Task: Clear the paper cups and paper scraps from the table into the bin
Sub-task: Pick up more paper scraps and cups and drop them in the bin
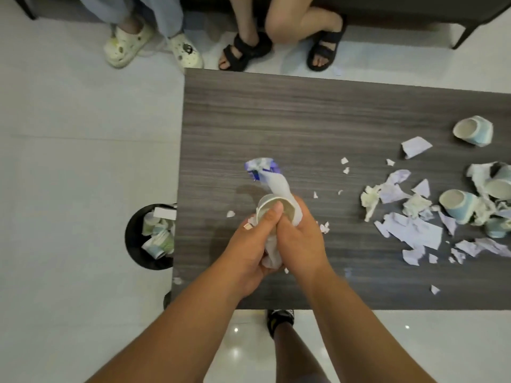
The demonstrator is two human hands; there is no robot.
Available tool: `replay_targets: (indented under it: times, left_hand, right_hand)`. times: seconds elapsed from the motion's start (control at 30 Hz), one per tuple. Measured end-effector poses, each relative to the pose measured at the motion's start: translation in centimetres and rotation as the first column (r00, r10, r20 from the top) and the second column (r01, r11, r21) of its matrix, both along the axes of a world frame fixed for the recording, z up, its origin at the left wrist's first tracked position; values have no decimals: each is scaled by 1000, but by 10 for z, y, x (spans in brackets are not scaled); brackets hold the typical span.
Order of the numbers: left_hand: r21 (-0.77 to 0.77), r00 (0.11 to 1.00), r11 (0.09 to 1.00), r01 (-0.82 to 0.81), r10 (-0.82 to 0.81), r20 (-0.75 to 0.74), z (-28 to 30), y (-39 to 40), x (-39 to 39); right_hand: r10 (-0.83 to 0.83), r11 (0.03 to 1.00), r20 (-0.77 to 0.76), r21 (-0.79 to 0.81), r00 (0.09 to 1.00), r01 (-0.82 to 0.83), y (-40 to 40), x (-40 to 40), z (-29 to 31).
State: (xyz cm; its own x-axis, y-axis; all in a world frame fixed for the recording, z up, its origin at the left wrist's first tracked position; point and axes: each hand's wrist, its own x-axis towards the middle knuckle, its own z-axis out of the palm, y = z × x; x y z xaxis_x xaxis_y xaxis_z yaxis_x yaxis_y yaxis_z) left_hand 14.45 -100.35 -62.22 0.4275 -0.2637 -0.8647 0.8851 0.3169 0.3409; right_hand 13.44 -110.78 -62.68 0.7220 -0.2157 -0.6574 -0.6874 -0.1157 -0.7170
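Above table (304,120), both hands (249,244) (301,241) grip paper cup (273,207), scraps (272,252).

A white paper cup (272,207), mouth up and wrapped in crumpled paper (272,183), is held above the dark wood-grain table (276,120). To the right lie torn white and lilac scraps (414,230) among pale blue cups (473,130) tipped on their sides. The black round bin (138,244) beside the table's left edge already holds cups and paper.

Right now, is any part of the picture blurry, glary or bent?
Head view: the table edges bow from the wide lens; the crumpled paper above the paper cup is motion-smeared; small light glints dot the glossy floor near the foot.
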Motion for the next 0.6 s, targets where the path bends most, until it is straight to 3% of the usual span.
replay_targets:
  times: [0.17, 0.33, 0.4, 0.6]
  left_hand:
    - [-1, 996, 998, -63, 62, -57, -13, 42, -6]
    - [117, 975, 974, -195, 206, -89, -32, 86, -9]
    - [173, 964, 957, -234, 252, -84, -40, 103, -10]
    - [209, 941, 927, -310, 330, -69, -50, 156, -13]
  right_hand:
    - [194, 981, 1, -15, 981, -194, 36, -6, -2]
    - [148, 934, 55, 321, 987, -158, 70, -2, 2]
    - [150, 949, 25, 276, 988, -151, 84, 2, 4]
    - [361, 932, 4, 39, 932, -361, 126, 5, -2]
